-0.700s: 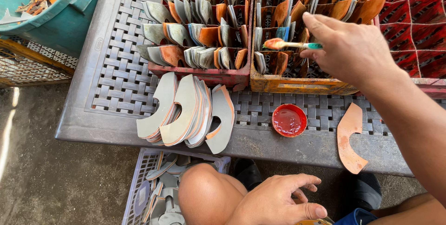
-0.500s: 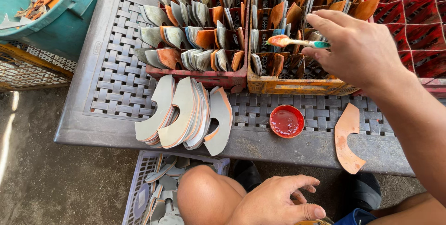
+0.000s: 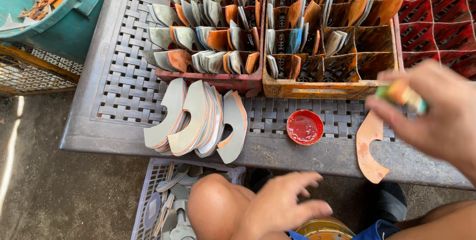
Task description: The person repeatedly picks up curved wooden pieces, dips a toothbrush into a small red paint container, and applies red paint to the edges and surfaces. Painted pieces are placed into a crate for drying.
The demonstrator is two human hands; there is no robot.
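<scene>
My right hand [image 3: 434, 113] is blurred at the right, closed on a brush [image 3: 402, 94] with a green and orange handle. It hovers above a curved orange-coated piece [image 3: 369, 151] lying on the grey table [image 3: 119, 81]. A small red cap of red liquid [image 3: 304, 127] sits left of that piece. My left hand [image 3: 280, 205] rests on my knee below the table edge, fingers spread, holding nothing. A fanned stack of curved grey pieces [image 3: 198, 121] lies on the table to the left.
A red crate [image 3: 208, 79] and an orange crate [image 3: 322, 89] packed with upright curved pieces stand at the back. An empty red crate [image 3: 441, 17] is far right, a teal tub [image 3: 64, 17] top left, a basket of grey pieces [image 3: 168, 200] under the table.
My right hand has pulled the brush back from the orange crate toward me and to the right. My left hand has shifted slightly on my knee.
</scene>
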